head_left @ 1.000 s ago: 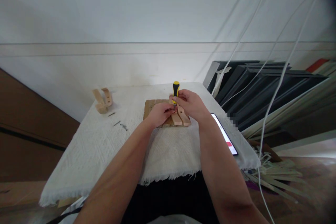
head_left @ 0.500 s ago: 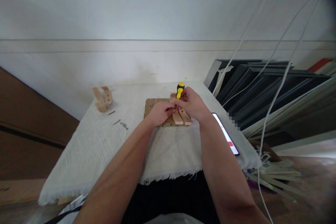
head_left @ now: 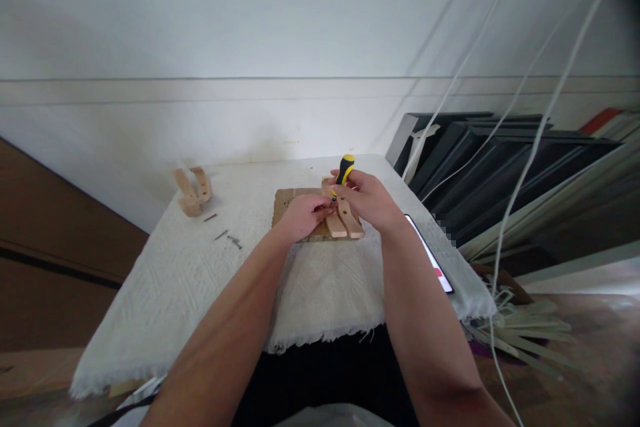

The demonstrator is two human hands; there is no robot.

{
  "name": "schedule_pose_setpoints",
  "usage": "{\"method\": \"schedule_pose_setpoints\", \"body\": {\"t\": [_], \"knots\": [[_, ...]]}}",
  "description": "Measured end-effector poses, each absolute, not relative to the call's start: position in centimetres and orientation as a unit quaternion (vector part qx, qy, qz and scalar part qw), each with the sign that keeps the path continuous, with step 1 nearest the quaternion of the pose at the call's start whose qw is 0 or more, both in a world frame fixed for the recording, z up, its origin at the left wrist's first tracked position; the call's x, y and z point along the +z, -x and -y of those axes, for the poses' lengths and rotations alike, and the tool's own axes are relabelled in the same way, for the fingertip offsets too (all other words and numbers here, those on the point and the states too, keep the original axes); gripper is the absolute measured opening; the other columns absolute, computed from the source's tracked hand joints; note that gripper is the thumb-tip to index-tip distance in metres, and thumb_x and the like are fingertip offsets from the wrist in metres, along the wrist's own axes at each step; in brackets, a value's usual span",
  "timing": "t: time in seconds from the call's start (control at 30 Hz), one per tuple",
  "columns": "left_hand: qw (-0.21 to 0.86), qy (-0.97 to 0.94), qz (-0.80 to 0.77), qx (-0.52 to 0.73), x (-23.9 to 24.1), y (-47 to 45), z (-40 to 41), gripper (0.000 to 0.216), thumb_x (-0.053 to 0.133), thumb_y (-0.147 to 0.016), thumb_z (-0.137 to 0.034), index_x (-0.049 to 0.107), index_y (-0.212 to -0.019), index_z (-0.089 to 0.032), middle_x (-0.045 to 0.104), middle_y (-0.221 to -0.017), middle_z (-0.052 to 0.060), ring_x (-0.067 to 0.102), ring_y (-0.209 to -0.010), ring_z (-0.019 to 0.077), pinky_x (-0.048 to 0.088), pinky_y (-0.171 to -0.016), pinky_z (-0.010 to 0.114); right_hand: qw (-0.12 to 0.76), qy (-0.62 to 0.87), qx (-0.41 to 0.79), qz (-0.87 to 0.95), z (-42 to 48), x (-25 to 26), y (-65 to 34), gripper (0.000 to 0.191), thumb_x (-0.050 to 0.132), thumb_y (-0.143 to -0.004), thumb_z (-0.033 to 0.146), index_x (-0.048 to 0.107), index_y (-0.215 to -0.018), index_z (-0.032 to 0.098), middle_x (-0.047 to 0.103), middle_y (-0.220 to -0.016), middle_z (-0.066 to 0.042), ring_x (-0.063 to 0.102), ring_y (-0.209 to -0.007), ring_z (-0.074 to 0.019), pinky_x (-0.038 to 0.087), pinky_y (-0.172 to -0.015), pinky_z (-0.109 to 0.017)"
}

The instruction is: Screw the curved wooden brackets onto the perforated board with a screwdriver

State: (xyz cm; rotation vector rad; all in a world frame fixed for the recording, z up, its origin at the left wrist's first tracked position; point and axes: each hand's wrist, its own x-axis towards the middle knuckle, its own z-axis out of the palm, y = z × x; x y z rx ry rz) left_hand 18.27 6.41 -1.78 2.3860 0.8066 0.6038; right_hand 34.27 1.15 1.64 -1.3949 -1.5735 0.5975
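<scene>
- So the screwdriver [head_left: 346, 165] had been tipped: a second earlier it was held close to upright, and by this moment its handle was leaned to the right, with the tip end kept around the same spot.
- Going by that, the grip was probably being reset mid-turn, so the work looked far from finished. Just a guess, though.
- The handle was gripped by the right hand [head_left: 369, 199], fingers curled around it, thumb on the near side.
- The left hand's [head_left: 304, 215] fingers were brought nearly together down by the tip; whether a screw was pinched in there couldn't be told.
- All this was done over the flat wooden piece [head_left: 337, 227], laid beside the curved wooden piece [head_left: 352, 223] on a cardboard sheet [head_left: 281, 203] mid-bench [head_left: 190, 300].
- Some loose screws [head_left: 233, 241], maybe nails, were left lying on the left.
</scene>
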Motion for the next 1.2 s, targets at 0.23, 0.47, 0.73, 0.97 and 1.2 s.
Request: {"method": "schedule_pose_setpoints", "body": {"t": [0.23, 0.47, 0.73, 0.97, 1.2], "knots": [[0.275, -0.878, -0.318, 0.23, -1.8, -18.3, -6.2, 0.019, 0.054, -0.086, -0.024, 0.068, -0.077, -0.015, 0.065, -0.072, 0.002, 0.054, -0.068, 0.0145, 0.035, -0.063, 0.025, 0.487, 0.606, 0.149, 0.611, -1.7, 0.8, -33.5, 0.028, 0.068, -0.07, 0.039, 0.054, -0.088, 0.022, 0.06, -0.073, 0.002, 0.052, -0.065, -0.015, 0.04, -0.06, -0.029], [0.294, -0.874, -0.308, 0.234, -1.8, -18.3, -6.3, 0.018, 0.054, -0.085, -0.022, 0.068, -0.078, -0.014, 0.065, -0.07, 0.001, 0.055, -0.067, 0.0138, 0.036, -0.062, 0.024, 0.471, 0.6, 0.189, 0.619, -1.2, 1.4, -33.4, 0.028, 0.062, -0.077, 0.045, 0.057, -0.091, 0.021, 0.063, -0.081, -0.002, 0.056, -0.071, -0.0168, 0.043, -0.066, -0.031], [0.295, -0.877, -0.304, 0.227, -1.9, -18.4, -6.5, 0.021, 0.052, -0.085, -0.024, 0.07, -0.085, -0.014, 0.07, -0.078, 0.003, 0.059, -0.073, 0.0158, 0.038, -0.063, 0.024, 0.479, 0.612, 0.159, 0.609, -1.4, 1.6, -33.4, 0.024, 0.068, -0.074, 0.039, 0.055, -0.08, 0.02, 0.06, -0.075, -0.001, 0.053, -0.069, -0.0155, 0.041, -0.065, -0.03], [0.293, -0.873, -0.321, 0.223, -1.8, -18.4, -6.6, 0.02, 0.054, -0.085, -0.023, 0.068, -0.075, -0.014, 0.066, -0.068, 0.001, 0.054, -0.064, 0.0134, 0.035, -0.06, 0.024, 0.482, 0.588, 0.186, 0.622, -1.6, 1.5, -33.7, 0.022, 0.059, -0.081, 0.041, 0.062, -0.083, 0.02, 0.061, -0.073, -0.001, 0.054, -0.067, -0.0156, 0.04, -0.064, -0.03], [0.287, -0.877, -0.315, 0.222, -1.6, -18.3, -6.5, 0.02, 0.054, -0.084, -0.022, 0.065, -0.07, -0.014, 0.061, -0.064, 0.0, 0.051, -0.062, 0.0127, 0.033, -0.059, 0.024, 0.502, 0.544, 0.22, 0.636, -2.1, 1.0, -34.1, 0.031, 0.061, -0.079, 0.038, 0.063, -0.105, 0.021, 0.063, -0.083, -0.001, 0.057, -0.075, -0.0165, 0.045, -0.07, -0.03]]}}
